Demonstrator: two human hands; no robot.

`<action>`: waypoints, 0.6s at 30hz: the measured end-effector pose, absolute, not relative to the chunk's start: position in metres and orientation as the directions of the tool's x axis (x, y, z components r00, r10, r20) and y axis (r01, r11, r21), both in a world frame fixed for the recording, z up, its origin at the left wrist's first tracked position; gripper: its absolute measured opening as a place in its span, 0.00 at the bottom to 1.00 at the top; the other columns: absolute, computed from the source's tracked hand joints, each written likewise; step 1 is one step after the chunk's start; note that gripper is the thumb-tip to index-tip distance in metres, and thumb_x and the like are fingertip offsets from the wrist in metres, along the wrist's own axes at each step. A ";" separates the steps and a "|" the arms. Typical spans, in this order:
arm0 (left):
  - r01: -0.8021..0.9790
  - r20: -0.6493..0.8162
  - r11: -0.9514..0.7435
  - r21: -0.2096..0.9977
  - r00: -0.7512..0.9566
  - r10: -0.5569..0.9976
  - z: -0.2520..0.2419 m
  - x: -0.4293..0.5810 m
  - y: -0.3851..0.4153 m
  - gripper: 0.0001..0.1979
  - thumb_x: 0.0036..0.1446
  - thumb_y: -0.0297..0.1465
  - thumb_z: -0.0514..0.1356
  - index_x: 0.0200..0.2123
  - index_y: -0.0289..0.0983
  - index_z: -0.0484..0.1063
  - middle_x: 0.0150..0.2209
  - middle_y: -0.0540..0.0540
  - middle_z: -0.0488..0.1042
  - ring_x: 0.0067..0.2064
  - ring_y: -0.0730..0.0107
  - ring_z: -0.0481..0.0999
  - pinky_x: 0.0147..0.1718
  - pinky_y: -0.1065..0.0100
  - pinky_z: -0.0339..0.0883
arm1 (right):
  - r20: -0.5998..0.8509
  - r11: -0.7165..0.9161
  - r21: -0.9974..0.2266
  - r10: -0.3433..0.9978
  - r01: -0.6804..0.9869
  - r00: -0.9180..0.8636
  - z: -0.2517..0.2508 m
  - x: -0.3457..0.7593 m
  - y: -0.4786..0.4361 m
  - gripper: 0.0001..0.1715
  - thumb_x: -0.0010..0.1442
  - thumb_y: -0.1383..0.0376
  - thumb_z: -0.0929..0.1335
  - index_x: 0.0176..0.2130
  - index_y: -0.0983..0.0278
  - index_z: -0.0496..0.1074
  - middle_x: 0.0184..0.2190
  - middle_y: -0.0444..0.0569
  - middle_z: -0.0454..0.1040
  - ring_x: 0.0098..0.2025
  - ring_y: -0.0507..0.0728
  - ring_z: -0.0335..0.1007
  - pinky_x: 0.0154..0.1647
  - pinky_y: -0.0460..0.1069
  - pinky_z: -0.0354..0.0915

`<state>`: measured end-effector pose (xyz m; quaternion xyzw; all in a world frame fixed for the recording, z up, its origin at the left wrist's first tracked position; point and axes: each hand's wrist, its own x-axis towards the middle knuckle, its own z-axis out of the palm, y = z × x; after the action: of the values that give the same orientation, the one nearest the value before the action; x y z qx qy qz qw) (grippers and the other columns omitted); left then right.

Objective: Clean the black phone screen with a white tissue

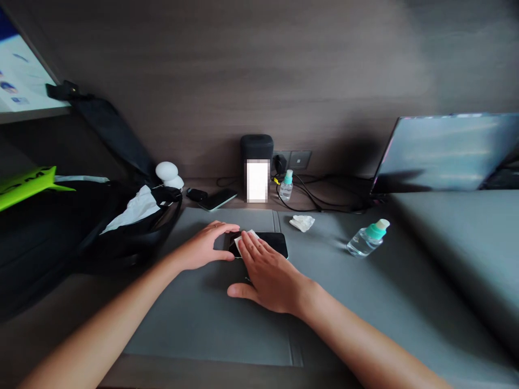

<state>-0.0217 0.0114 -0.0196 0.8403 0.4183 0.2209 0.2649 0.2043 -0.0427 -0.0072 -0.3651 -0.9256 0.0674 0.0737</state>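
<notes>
A black smartphone (275, 243) lies flat, screen up, on the grey desk mat (211, 319). My left hand (205, 246) grips its left end, thumb on the near edge and fingers at the far edge. Across the screen, my right hand (273, 275) presses a folded white tissue (238, 246) under its flat fingers, thumb stretched out to the left. Most of the tissue is hidden beneath those fingers. To the right are a crumpled tissue (302, 222) and a clear spray bottle (367, 239) with a teal and white top, tilted in view.
Behind the mat stand a black speaker-like cylinder (257, 146) and a smaller spray bottle (286, 186) near black cables (312, 202). A dark flat device (218, 199) and a white rounded object (167, 172) sit left. A black bag (133, 237) fills the left side; a laptop-like screen (446, 156) stands right.
</notes>
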 end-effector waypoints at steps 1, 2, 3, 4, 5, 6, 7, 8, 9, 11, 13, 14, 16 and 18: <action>0.584 0.153 -0.516 0.626 0.557 0.816 -0.020 -0.022 0.012 0.30 0.53 0.33 0.67 0.59 0.47 0.64 0.58 0.45 0.69 0.60 0.57 0.67 0.61 0.52 0.59 | 0.095 0.713 -0.171 0.698 0.680 -0.709 -0.009 0.206 -0.043 0.59 0.62 0.35 0.54 0.67 0.82 0.52 0.68 0.70 0.46 0.71 0.70 0.38 0.70 0.62 0.46; 0.582 0.156 -0.522 0.623 0.561 0.813 -0.020 -0.022 0.012 0.30 0.53 0.33 0.67 0.59 0.47 0.64 0.58 0.45 0.69 0.60 0.56 0.67 0.60 0.52 0.59 | 0.103 0.701 -0.164 0.712 0.694 -0.695 -0.010 0.207 -0.043 0.58 0.62 0.35 0.54 0.67 0.82 0.52 0.68 0.71 0.46 0.71 0.70 0.39 0.70 0.62 0.47; 0.582 0.158 -0.526 0.621 0.564 0.811 -0.021 -0.022 0.012 0.30 0.53 0.33 0.67 0.59 0.47 0.64 0.58 0.45 0.69 0.60 0.56 0.67 0.60 0.52 0.60 | 0.109 0.687 -0.156 0.726 0.710 -0.679 -0.011 0.207 -0.042 0.58 0.63 0.35 0.53 0.67 0.82 0.52 0.68 0.71 0.47 0.71 0.71 0.40 0.69 0.62 0.48; 0.582 0.160 -0.528 0.618 0.564 0.810 -0.021 -0.022 0.012 0.30 0.53 0.33 0.67 0.59 0.47 0.65 0.58 0.45 0.69 0.60 0.56 0.67 0.60 0.52 0.60 | 0.118 0.673 -0.150 0.740 0.725 -0.662 -0.013 0.206 -0.041 0.59 0.62 0.35 0.53 0.66 0.83 0.52 0.68 0.72 0.47 0.71 0.71 0.41 0.69 0.63 0.49; 0.585 0.161 -0.529 0.615 0.563 0.811 -0.021 -0.022 0.013 0.30 0.53 0.33 0.67 0.59 0.47 0.65 0.58 0.45 0.69 0.60 0.56 0.67 0.60 0.52 0.60 | 0.129 0.663 -0.143 0.749 0.735 -0.650 -0.013 0.206 -0.039 0.60 0.62 0.35 0.52 0.66 0.83 0.52 0.67 0.73 0.47 0.70 0.72 0.42 0.68 0.63 0.50; 0.589 0.161 -0.528 0.612 0.561 0.812 -0.021 -0.022 0.013 0.30 0.53 0.34 0.68 0.59 0.47 0.65 0.57 0.45 0.70 0.60 0.56 0.68 0.60 0.52 0.60 | 0.141 0.663 -0.136 0.749 0.736 -0.648 -0.014 0.204 -0.038 0.61 0.62 0.34 0.52 0.66 0.84 0.52 0.67 0.73 0.47 0.70 0.72 0.42 0.69 0.62 0.49; 0.592 0.160 -0.526 0.611 0.558 0.814 -0.020 -0.022 0.013 0.30 0.52 0.34 0.68 0.58 0.46 0.65 0.57 0.45 0.70 0.59 0.55 0.68 0.59 0.52 0.60 | 0.153 0.673 -0.129 0.739 0.728 -0.656 -0.014 0.203 -0.036 0.61 0.61 0.34 0.52 0.66 0.84 0.52 0.67 0.73 0.47 0.71 0.72 0.41 0.69 0.62 0.48; 0.595 0.159 -0.521 0.612 0.553 0.818 -0.020 -0.021 0.013 0.30 0.52 0.34 0.68 0.58 0.46 0.66 0.57 0.45 0.70 0.59 0.55 0.68 0.59 0.52 0.61 | 0.163 0.692 -0.122 0.721 0.711 -0.673 -0.014 0.201 -0.034 0.62 0.60 0.33 0.53 0.66 0.83 0.52 0.68 0.72 0.47 0.71 0.71 0.41 0.70 0.61 0.47; 0.596 0.155 -0.514 0.617 0.548 0.822 -0.020 -0.021 0.013 0.30 0.51 0.34 0.68 0.58 0.46 0.65 0.57 0.45 0.70 0.59 0.56 0.68 0.59 0.53 0.61 | 0.167 0.716 -0.118 0.698 0.688 -0.697 -0.014 0.200 -0.033 0.62 0.60 0.33 0.53 0.67 0.83 0.52 0.68 0.71 0.47 0.71 0.70 0.40 0.70 0.60 0.45; 0.595 0.150 -0.498 0.630 0.536 0.831 -0.020 -0.020 0.013 0.31 0.51 0.33 0.68 0.59 0.45 0.65 0.58 0.45 0.70 0.59 0.56 0.68 0.59 0.53 0.62 | 0.163 0.756 -0.119 0.654 0.643 -0.739 -0.012 0.198 -0.030 0.62 0.59 0.33 0.53 0.67 0.81 0.53 0.68 0.69 0.47 0.71 0.69 0.38 0.71 0.59 0.43; 0.590 0.152 -0.494 0.638 0.532 0.833 -0.021 -0.020 0.013 0.32 0.51 0.33 0.68 0.59 0.45 0.64 0.59 0.45 0.69 0.59 0.56 0.68 0.59 0.53 0.62 | 0.150 0.778 -0.135 0.628 0.614 -0.763 -0.009 0.197 -0.030 0.62 0.59 0.33 0.53 0.67 0.81 0.53 0.68 0.69 0.47 0.72 0.68 0.37 0.72 0.59 0.41; 0.587 0.156 -0.497 0.639 0.534 0.831 -0.021 -0.020 0.013 0.32 0.52 0.33 0.68 0.59 0.46 0.64 0.59 0.44 0.69 0.59 0.56 0.68 0.59 0.53 0.61 | 0.141 0.786 -0.148 0.618 0.601 -0.774 -0.008 0.197 -0.030 0.62 0.59 0.32 0.53 0.67 0.81 0.52 0.69 0.69 0.46 0.72 0.68 0.36 0.72 0.59 0.41; 0.581 0.162 -0.508 0.636 0.542 0.824 -0.021 -0.020 0.012 0.30 0.53 0.33 0.67 0.59 0.46 0.64 0.59 0.44 0.69 0.60 0.55 0.68 0.60 0.52 0.61 | 0.123 0.796 -0.180 0.602 0.579 -0.789 -0.006 0.198 -0.033 0.63 0.59 0.32 0.53 0.67 0.81 0.51 0.69 0.69 0.46 0.72 0.68 0.35 0.72 0.59 0.41; 0.583 0.161 -0.514 0.629 0.550 0.820 -0.021 -0.021 0.012 0.29 0.54 0.34 0.67 0.59 0.46 0.65 0.59 0.44 0.69 0.60 0.55 0.68 0.60 0.51 0.60 | 0.113 0.789 -0.206 0.607 0.579 -0.787 -0.005 0.200 -0.037 0.62 0.59 0.32 0.52 0.67 0.81 0.51 0.69 0.68 0.46 0.72 0.67 0.36 0.71 0.60 0.43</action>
<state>-0.0210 0.0123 -0.0213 0.8403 0.4173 0.2261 0.2621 0.2002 -0.0371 -0.0048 -0.3150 -0.9417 0.0803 0.0868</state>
